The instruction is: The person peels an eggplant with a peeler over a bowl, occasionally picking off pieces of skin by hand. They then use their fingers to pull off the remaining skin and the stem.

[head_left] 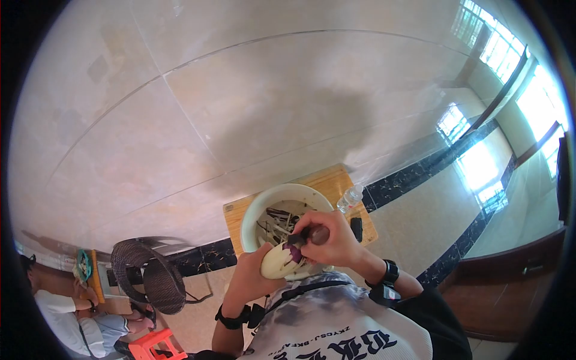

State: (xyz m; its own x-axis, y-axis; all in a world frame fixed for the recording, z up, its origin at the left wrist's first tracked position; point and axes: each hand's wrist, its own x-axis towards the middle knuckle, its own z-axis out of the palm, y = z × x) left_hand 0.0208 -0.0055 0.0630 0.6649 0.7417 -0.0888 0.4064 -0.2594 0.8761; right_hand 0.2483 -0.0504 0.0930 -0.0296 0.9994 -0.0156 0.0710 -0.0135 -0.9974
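Note:
My left hand (pixel 251 273) is wrapped around a mostly pale, peeled eggplant (pixel 275 263), tilted over the near rim of a white basin (pixel 247 223). Purple skin still covers part of its upper end. In my right hand (pixel 337 239) is a peeler (pixel 319 234) with a brown rounded handle; my fingers hide most of it, and its dark front end lies against the purple skin. Dark and pale peel strips (pixel 276 221) lie inside the basin.
The basin stands on a wooden table (pixel 235 211) against the tiled wall. A clear bottle (pixel 349 198) and a small black object (pixel 356 229) are on its right side. Left are a wicker chair (pixel 165 285), a red stool (pixel 157 344) and a seated person (pixel 66 312) beside a green basin (pixel 84 266).

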